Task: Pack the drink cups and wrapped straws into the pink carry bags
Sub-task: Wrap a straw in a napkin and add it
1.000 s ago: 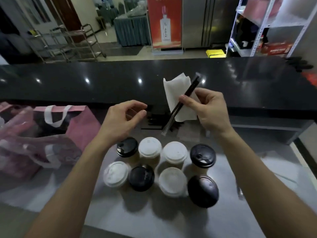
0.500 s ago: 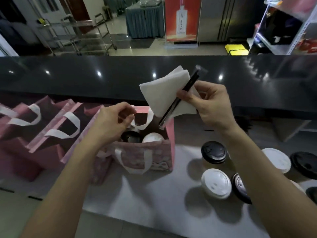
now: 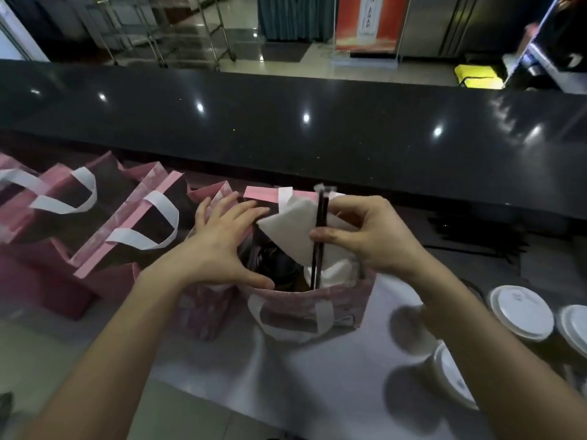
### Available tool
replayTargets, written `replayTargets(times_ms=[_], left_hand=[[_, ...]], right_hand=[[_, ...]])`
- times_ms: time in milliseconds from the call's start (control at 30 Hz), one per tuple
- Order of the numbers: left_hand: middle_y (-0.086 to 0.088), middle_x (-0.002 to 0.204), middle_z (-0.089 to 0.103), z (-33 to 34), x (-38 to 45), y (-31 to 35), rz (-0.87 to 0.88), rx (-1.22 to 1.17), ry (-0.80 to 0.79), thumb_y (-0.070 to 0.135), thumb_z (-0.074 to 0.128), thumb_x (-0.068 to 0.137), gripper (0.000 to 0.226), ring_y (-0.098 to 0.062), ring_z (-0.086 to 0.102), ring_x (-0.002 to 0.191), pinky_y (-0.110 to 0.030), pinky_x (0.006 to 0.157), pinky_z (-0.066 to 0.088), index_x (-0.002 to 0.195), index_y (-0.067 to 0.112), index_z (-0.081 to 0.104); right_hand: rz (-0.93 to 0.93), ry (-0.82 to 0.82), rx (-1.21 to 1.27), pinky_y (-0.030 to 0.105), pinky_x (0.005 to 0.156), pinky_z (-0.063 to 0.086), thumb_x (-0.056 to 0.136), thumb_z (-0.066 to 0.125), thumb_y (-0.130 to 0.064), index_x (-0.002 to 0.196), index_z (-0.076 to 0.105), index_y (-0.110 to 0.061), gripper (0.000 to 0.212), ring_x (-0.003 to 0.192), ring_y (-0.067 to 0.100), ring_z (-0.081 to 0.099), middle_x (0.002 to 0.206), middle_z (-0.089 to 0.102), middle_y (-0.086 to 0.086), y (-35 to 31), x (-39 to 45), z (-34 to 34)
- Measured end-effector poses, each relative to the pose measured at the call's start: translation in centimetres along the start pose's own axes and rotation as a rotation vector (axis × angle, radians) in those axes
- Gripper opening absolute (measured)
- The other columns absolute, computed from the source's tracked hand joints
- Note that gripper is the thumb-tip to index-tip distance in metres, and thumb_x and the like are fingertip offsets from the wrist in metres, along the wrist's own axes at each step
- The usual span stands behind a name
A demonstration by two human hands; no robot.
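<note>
Grey counter [image 3: 317, 369]: pink bag [image 3: 346, 300] btwn hands; R hand [image 3: 371, 236] pinches straw [image 3: 320, 230] + napkin [image 3: 289, 230], L hand [image 3: 222, 246] spread on rim.

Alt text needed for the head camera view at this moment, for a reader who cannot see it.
A right hand lowers a wrapped straw and white napkin into an open pink carry bag already holding a dark-lidded cup, while the left hand holds the bag's mouth open. More pink bags stand left; white-lidded cups wait right.
</note>
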State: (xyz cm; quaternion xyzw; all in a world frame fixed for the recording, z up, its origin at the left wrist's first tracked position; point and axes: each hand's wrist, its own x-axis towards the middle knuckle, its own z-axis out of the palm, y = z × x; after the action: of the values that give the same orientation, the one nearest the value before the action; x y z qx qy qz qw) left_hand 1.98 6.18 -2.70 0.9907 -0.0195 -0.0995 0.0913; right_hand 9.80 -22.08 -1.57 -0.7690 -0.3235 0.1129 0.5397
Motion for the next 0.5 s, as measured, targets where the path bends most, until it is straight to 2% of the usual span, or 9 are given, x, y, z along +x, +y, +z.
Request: replayTargets(times_ms=[67, 167, 267, 333, 400, 500], left_hand=[[0.009, 0.182, 0.003, 0.3, 0.1, -0.5, 0.031, 0.002, -0.024, 0.100, 0.064, 0.047, 0.149, -0.012, -0.024, 0.165, -0.055, 0.131, -0.020, 0.172, 0.040, 0.008], [0.006, 0.182, -0.007, 0.7, 0.0, -1.0, 0.089, 0.041, -0.023, 0.102, 0.063, 0.046, 0.157, -0.012, -0.033, 0.162, -0.051, 0.131, -0.021, 0.173, 0.037, -0.004], [0.007, 0.181, -0.012, 0.9, -0.1, -1.3, 0.162, 0.042, -0.024, 0.105, 0.060, 0.045, 0.162, -0.010, -0.038, 0.159, -0.052, 0.131, -0.021, 0.173, 0.034, -0.011], [0.006, 0.181, -0.013, 0.8, 0.0, -1.6, 0.194, 0.037, -0.023, 0.106, 0.059, 0.047, 0.163, -0.011, -0.038, 0.160, -0.053, 0.131, -0.019, 0.172, 0.032, -0.014], [0.005, 0.181, -0.013, 0.7, 0.0, -1.9, 0.216, 0.028, -0.023, 0.107, 0.059, 0.050, 0.161, -0.012, -0.035, 0.161, -0.052, 0.132, -0.019, 0.172, 0.032, -0.014], [0.004, 0.182, -0.010, 0.7, 0.0, -2.2, 0.240, -0.021, -0.019, 0.107, 0.053, 0.054, 0.155, -0.013, -0.029, 0.164, -0.049, 0.132, -0.020, 0.174, 0.030, -0.008]], right_hand=[[0.067, -0.107, -0.138, 0.031, 0.084, 0.056, 0.088, 0.091, -0.029, 0.089, 0.075, -0.048, 0.025, 0.092, 0.003, 0.071, 0.090, 0.076, -0.018, 0.1, 0.2, 0.6], [0.168, -0.256, -0.334, 0.029, 0.078, 0.053, 0.088, 0.091, -0.027, 0.079, 0.072, -0.048, 0.030, 0.087, 0.001, 0.067, 0.085, 0.073, -0.020, -0.1, 0.4, 1.6], [0.255, -0.303, -0.428, 0.036, 0.085, 0.058, 0.089, 0.089, -0.026, 0.100, 0.082, -0.034, 0.015, 0.095, 0.006, 0.068, 0.097, 0.076, -0.015, -0.8, 0.6, 3.3], [0.291, -0.359, -0.557, 0.035, 0.088, 0.057, 0.088, 0.090, -0.030, 0.119, 0.080, -0.035, 0.033, 0.104, 0.009, 0.066, 0.109, 0.074, -0.015, -1.1, 0.9, 4.9], [0.334, -0.409, -0.686, 0.032, 0.085, 0.053, 0.085, 0.091, -0.036, 0.132, 0.073, -0.038, 0.050, 0.106, 0.012, 0.064, 0.118, 0.071, -0.014, -1.3, 1.2, 6.5], [0.374, -0.388, -0.691, 0.029, 0.079, 0.055, 0.082, 0.093, -0.041, 0.134, 0.071, -0.034, 0.057, 0.094, 0.008, 0.067, 0.107, 0.073, -0.014, -1.3, 0.9, 7.4]])
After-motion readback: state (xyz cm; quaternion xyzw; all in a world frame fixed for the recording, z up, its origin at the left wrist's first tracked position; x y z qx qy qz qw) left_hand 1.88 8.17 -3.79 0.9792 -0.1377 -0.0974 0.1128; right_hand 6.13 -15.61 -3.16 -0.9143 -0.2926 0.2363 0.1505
